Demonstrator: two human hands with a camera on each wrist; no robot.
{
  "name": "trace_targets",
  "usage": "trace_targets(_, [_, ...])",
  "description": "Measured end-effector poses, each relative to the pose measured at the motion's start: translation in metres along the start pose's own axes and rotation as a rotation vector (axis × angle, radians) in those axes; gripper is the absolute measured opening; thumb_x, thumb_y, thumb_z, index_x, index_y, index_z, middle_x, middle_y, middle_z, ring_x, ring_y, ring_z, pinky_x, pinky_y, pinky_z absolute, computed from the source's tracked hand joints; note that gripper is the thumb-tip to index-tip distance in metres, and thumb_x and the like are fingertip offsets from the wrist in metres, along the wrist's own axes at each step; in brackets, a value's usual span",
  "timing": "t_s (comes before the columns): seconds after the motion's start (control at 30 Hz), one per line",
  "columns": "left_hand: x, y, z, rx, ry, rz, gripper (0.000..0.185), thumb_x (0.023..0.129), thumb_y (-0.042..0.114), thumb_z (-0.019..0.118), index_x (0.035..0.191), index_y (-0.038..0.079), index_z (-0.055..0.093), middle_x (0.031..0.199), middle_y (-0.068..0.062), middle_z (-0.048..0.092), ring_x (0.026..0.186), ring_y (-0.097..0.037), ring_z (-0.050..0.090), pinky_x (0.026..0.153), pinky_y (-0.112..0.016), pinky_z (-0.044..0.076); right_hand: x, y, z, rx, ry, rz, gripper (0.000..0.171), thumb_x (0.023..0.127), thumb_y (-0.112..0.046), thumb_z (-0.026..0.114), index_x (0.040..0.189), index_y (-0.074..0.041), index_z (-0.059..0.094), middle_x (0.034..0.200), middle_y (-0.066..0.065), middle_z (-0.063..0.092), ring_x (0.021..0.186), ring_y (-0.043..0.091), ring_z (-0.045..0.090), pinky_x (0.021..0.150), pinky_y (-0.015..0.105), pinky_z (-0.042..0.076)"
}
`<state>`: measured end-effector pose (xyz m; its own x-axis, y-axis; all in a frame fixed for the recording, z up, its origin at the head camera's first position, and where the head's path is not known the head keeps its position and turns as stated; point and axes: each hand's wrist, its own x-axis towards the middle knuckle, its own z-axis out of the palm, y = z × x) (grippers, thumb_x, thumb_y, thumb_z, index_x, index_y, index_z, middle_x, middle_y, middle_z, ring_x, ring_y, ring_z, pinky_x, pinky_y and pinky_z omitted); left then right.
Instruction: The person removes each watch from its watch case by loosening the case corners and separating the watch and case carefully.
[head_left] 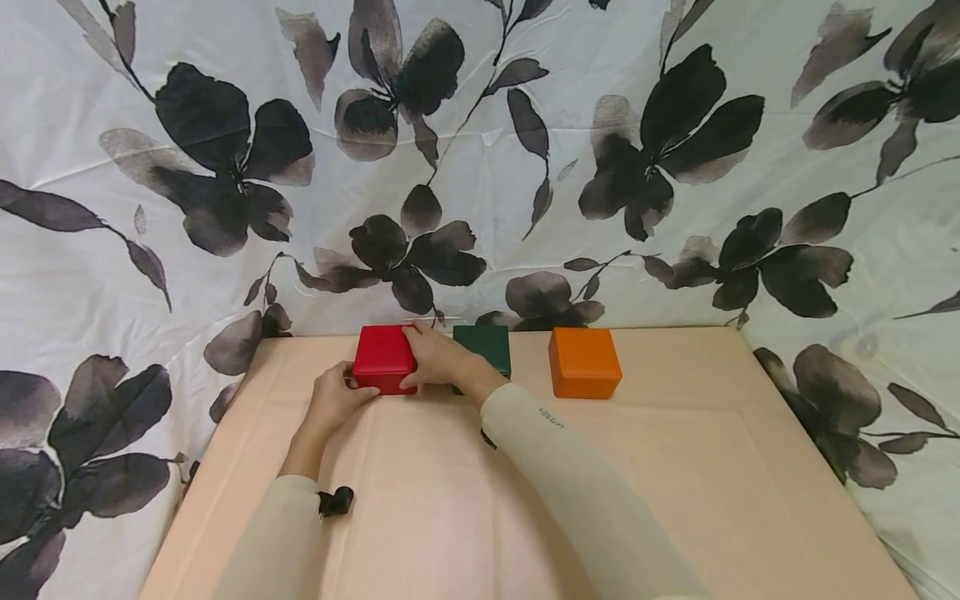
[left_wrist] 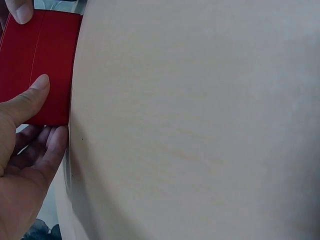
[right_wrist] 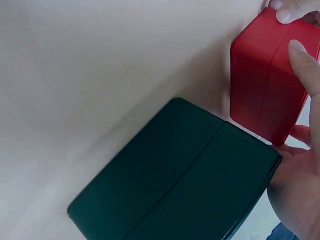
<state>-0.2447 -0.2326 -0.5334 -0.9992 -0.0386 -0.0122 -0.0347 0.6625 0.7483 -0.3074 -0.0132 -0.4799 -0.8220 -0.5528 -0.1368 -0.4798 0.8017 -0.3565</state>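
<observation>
The red box sits at the far edge of the desk, left of a green box, and is gripped at its sides by the left hand and right hand. It is judged stiff, smooth, fairly light and perhaps slippery, best held by opposite side walls below the lid seam.

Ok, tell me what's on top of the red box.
The right hand lies over the red box, the left hand gripping its near side. The lid beneath the fingers is hidden.

The green box is partly hidden behind the right hand. The red box is cut off by the left wrist view's edge.
</observation>
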Motion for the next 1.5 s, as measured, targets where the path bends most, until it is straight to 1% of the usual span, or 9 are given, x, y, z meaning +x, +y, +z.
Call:
trace_targets(0.27, [0.0, -0.001, -0.002, -0.001, 0.004, -0.002, 0.058, 0.085, 0.017, 0.086, 0.129, -0.008, 0.058, 0.105, -0.021, 0.067, 0.093, -0.029, 0.059, 0.075, -0.03, 0.05, 0.002, -0.003, 0.002, 0.009, 0.01, -0.01, 0.099, 0.083, -0.046, 0.083, 0.159, -0.011, 0.03, 0.158, 0.007, 0.037, 0.132, 0.023, 0.051, 0.1, 0.034, 0.058])
trace_targets(0.47, [0.0, -0.003, -0.001, -0.007, -0.002, -0.007, 0.058, 0.084, 0.019, 0.087, 0.129, -0.006, 0.059, 0.103, -0.018, 0.066, 0.092, -0.027, 0.058, 0.076, -0.029, 0.05, -0.001, -0.004, 0.0, 0.003, 0.009, 0.0, 0.099, 0.082, -0.045, 0.084, 0.158, -0.01, 0.032, 0.157, 0.008, 0.039, 0.131, 0.023, 0.052, 0.098, 0.034, 0.059])
trace_targets(0.53, [0.0, -0.003, 0.0, -0.008, -0.001, 0.006, 0.058, 0.084, 0.018, 0.086, 0.128, -0.006, 0.059, 0.103, -0.019, 0.066, 0.092, -0.028, 0.058, 0.075, -0.03, 0.051, -0.002, -0.004, -0.001, -0.006, 0.011, 0.003, 0.098, 0.082, -0.045, 0.084, 0.158, -0.01, 0.033, 0.157, 0.008, 0.04, 0.131, 0.022, 0.052, 0.098, 0.034, 0.059])
trace_targets(0.67, [-0.001, -0.002, -0.001, -0.002, 0.012, 0.016, 0.055, 0.083, 0.018, 0.087, 0.124, -0.006, 0.061, 0.101, -0.019, 0.067, 0.091, -0.028, 0.058, 0.075, -0.031, 0.05, -0.003, -0.005, -0.002, -0.024, 0.023, -0.014, 0.096, 0.081, -0.046, 0.084, 0.156, -0.009, 0.036, 0.155, 0.008, 0.043, 0.129, 0.022, 0.054, 0.097, 0.033, 0.059])
trace_targets(0.8, [-0.002, -0.004, -0.003, 0.007, 0.017, 0.01, 0.053, 0.082, 0.019, 0.089, 0.122, -0.004, 0.062, 0.1, -0.017, 0.067, 0.089, -0.027, 0.058, 0.074, -0.03, 0.05, -0.002, -0.006, 0.0, -0.028, 0.027, -0.029, 0.095, 0.081, -0.047, 0.084, 0.155, -0.009, 0.038, 0.152, 0.008, 0.046, 0.127, 0.021, 0.055, 0.098, 0.033, 0.058])
trace_targets(1.0, [0.001, -0.005, -0.001, 0.003, 0.006, 0.017, 0.054, 0.081, 0.021, 0.09, 0.121, -0.003, 0.062, 0.099, -0.016, 0.067, 0.088, -0.025, 0.058, 0.071, -0.028, 0.051, -0.002, -0.002, -0.003, -0.052, 0.033, -0.017, 0.095, 0.08, -0.05, 0.083, 0.155, -0.011, 0.04, 0.15, 0.006, 0.048, 0.126, 0.02, 0.056, 0.098, 0.033, 0.058])
trace_targets(1.1, [0.002, -0.005, -0.001, 0.002, 0.012, 0.02, 0.052, 0.081, 0.02, 0.09, 0.118, -0.003, 0.063, 0.098, -0.016, 0.067, 0.088, -0.025, 0.058, 0.071, -0.028, 0.051, 0.0, -0.001, -0.005, -0.061, 0.032, -0.024, 0.094, 0.08, -0.051, 0.083, 0.154, -0.01, 0.041, 0.149, 0.006, 0.05, 0.125, 0.02, 0.057, 0.098, 0.033, 0.058])
trace_targets(1.33, [0.002, -0.003, -0.002, 0.01, 0.015, 0.03, 0.049, 0.08, 0.017, 0.09, 0.116, -0.003, 0.063, 0.096, -0.016, 0.068, 0.086, -0.025, 0.06, 0.071, -0.029, 0.051, 0.004, 0.001, -0.008, -0.051, 0.024, -0.04, 0.092, 0.081, -0.053, 0.08, 0.153, -0.01, 0.043, 0.147, 0.006, 0.053, 0.125, 0.02, 0.056, 0.1, 0.034, 0.057])
trace_targets(1.5, [0.003, -0.002, -0.003, 0.02, 0.012, 0.034, 0.046, 0.08, 0.016, 0.09, 0.113, -0.002, 0.064, 0.094, -0.016, 0.068, 0.084, -0.024, 0.059, 0.069, -0.029, 0.049, 0.007, 0.002, -0.011, -0.033, 0.008, -0.047, 0.09, 0.08, -0.054, 0.08, 0.15, -0.01, 0.046, 0.142, 0.005, 0.056, 0.122, 0.019, 0.056, 0.096, 0.032, 0.058])
